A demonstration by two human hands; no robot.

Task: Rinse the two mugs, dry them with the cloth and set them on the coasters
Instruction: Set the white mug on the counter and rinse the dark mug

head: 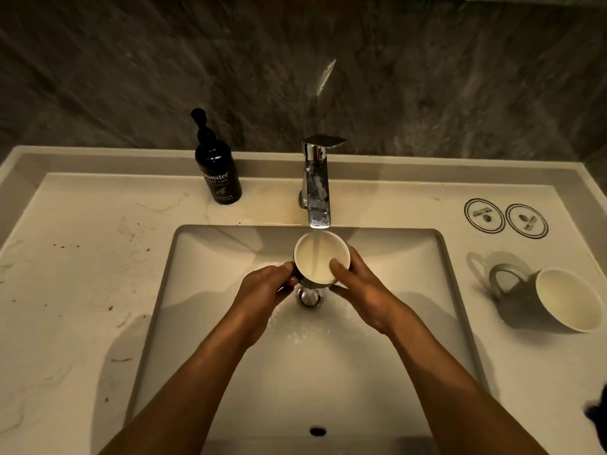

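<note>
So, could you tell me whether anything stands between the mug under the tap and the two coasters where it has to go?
Nothing visible does. The mug, gripped by the left hand and right hand, has bare counter between it and the coasters. The second mug sits nearer the camera than the coasters, off that path.

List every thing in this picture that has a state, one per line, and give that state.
Chrome tap: running.
Grey mug with cream inside: upright under the stream, held by both hands.
Left hand: gripping it.
Right hand: gripping its rim.
Second grey mug: on its side on the counter.
Two round coasters: bare.
</note>
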